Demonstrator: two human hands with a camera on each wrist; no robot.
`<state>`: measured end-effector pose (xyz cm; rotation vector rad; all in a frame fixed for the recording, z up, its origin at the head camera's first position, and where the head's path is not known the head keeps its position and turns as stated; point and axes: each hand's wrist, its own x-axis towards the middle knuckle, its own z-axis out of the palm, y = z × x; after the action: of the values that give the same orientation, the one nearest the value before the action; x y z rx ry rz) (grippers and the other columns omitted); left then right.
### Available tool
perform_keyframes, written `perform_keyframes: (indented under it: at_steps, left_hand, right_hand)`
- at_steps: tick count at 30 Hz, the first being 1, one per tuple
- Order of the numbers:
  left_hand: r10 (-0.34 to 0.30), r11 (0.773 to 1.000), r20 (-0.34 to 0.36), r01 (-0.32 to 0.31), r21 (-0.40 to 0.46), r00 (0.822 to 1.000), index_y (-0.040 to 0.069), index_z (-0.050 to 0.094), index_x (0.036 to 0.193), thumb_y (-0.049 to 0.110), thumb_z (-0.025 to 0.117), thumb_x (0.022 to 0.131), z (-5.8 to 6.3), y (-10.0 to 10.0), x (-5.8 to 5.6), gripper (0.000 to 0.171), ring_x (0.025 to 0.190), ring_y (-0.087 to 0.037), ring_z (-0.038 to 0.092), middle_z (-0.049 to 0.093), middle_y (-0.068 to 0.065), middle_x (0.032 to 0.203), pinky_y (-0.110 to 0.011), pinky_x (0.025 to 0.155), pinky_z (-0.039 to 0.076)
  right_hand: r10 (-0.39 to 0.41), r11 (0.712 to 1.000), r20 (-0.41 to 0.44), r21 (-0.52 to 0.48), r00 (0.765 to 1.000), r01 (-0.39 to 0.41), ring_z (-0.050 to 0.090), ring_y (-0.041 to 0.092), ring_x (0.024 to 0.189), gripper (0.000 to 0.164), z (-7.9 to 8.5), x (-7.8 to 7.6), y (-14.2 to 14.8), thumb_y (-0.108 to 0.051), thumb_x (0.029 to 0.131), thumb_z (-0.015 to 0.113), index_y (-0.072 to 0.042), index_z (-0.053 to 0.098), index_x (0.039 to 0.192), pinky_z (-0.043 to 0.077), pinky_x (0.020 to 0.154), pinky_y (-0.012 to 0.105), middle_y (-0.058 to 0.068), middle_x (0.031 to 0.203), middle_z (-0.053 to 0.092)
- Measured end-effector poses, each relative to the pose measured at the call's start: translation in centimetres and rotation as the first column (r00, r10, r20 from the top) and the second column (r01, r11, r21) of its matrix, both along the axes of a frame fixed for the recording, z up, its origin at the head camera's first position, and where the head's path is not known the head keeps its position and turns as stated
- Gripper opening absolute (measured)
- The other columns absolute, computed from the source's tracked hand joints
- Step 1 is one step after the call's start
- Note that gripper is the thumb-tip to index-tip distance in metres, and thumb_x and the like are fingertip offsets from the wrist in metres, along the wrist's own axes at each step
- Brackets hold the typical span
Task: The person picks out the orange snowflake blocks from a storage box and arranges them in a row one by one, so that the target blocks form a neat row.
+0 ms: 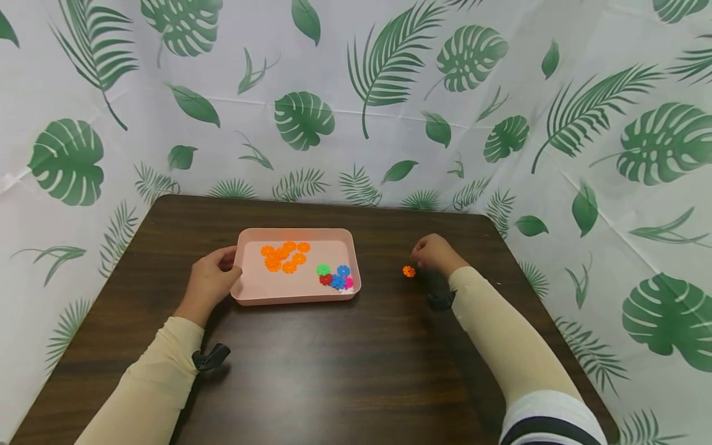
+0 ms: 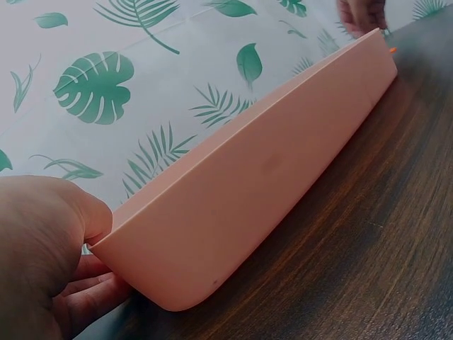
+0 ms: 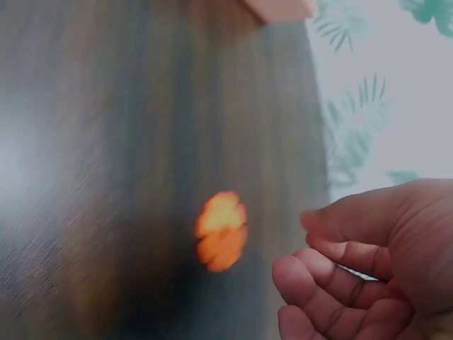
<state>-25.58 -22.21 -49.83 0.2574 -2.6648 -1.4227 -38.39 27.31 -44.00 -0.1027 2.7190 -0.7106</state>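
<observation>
A shallow pink tray (image 1: 278, 290) stands on the table. My left hand (image 1: 210, 278) grips its left end, with the thumb over the rim and the other fingers outside, as the left wrist view shows. Several orange flower-shaped discs (image 1: 282, 253) lie in the tray's upper left part. At its lower right is a small cluster of green, red, blue, pink and white discs (image 1: 337, 281). One orange disc (image 1: 408, 271) lies alone on the table, right of the tray. Just beside it is my right hand (image 1: 436, 253), fingers loosely curled; nothing shows between them in the right wrist view (image 3: 354, 262).
The dark wooden table (image 1: 334, 364) ends at a far edge against a white cloth (image 1: 378, 161) with green leaves. A black wrist device (image 1: 211, 357) sits on the left sleeve, another (image 1: 440, 301) by the right wrist.
</observation>
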Motion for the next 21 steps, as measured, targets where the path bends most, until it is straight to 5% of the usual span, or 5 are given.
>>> perform_keyframes:
  at_steps: [5,10,21]
  left_hand:
    - [0.012,1.000,0.003,-0.012,0.005,1.000,0.000,0.056,0.145,0.016,0.060,0.093,0.1,-0.7,0.1,0.055,0.113,-0.039,0.061,0.066,-0.023,0.127,-0.054,0.102,0.052]
    - [0.014,1.000,0.002,-0.014,0.009,1.000,0.001,0.057,0.145,0.016,0.061,0.092,0.0,-1.2,0.0,0.055,0.113,-0.038,0.061,0.066,-0.022,0.127,-0.054,0.102,0.052]
    - [-0.006,1.000,-0.018,0.006,0.028,1.000,0.001,0.057,0.145,0.014,0.063,0.092,-0.5,-0.4,-0.2,0.054,0.113,-0.037,0.063,0.067,-0.022,0.127,-0.051,0.103,0.052]
  right_hand:
    - [0.064,0.996,-0.069,-0.053,0.996,-0.068,0.067,0.032,0.090,0.024,2.4,-0.9,-4.7,-0.022,0.098,0.067,-0.002,0.074,0.110,0.055,0.074,0.038,0.013,0.097,0.071]
    - [0.214,0.975,-0.160,-0.030,0.964,-0.221,0.066,0.026,0.092,0.023,3.7,-1.7,-11.4,-0.026,0.095,0.073,-0.008,0.076,0.108,0.058,0.081,0.041,0.008,0.101,0.073]
    - [0.497,0.866,-0.100,0.000,0.862,-0.500,0.066,0.018,0.096,0.027,2.6,-0.1,-25.8,-0.019,0.093,0.077,-0.005,0.077,0.117,0.058,0.085,0.030,0.003,0.105,0.074]
